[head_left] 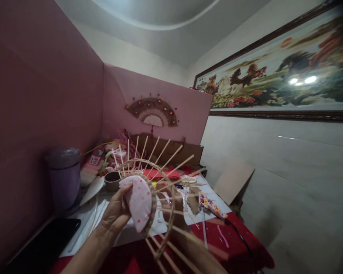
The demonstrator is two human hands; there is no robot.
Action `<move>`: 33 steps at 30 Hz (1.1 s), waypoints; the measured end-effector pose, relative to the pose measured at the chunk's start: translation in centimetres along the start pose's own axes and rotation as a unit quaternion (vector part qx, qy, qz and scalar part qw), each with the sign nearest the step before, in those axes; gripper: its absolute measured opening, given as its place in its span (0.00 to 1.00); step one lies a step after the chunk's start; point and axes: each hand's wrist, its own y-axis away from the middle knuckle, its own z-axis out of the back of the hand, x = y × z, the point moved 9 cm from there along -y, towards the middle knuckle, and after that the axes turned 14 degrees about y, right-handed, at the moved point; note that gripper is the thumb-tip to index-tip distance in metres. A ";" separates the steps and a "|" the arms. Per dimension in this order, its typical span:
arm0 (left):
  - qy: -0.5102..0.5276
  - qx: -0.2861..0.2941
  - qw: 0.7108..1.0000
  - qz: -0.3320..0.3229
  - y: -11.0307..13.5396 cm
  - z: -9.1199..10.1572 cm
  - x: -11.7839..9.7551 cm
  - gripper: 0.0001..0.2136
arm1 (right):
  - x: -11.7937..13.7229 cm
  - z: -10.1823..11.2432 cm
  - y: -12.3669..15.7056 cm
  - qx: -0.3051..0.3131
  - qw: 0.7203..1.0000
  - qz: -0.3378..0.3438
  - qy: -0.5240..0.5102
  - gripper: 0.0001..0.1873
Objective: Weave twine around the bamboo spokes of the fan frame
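Head view: left fingers [127, 189] pinch the dotted stick fan [141, 199]; right fingers [164, 186] behind it, closure unclear.

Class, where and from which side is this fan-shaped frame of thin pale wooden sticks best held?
Probably at the straight edge of the pale pink, red-dotted half-round fabric panel, from the left, thumb in front, as the left hand does: that part is broad and flat, while the thin sticks splay out beyond its curved edge.
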 end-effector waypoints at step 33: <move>-0.084 -0.009 0.996 -0.008 0.6 0.6 -0.1 0.04 | 1.3 6.4 1.6 0.038 0.993 0.093 0.058 0.06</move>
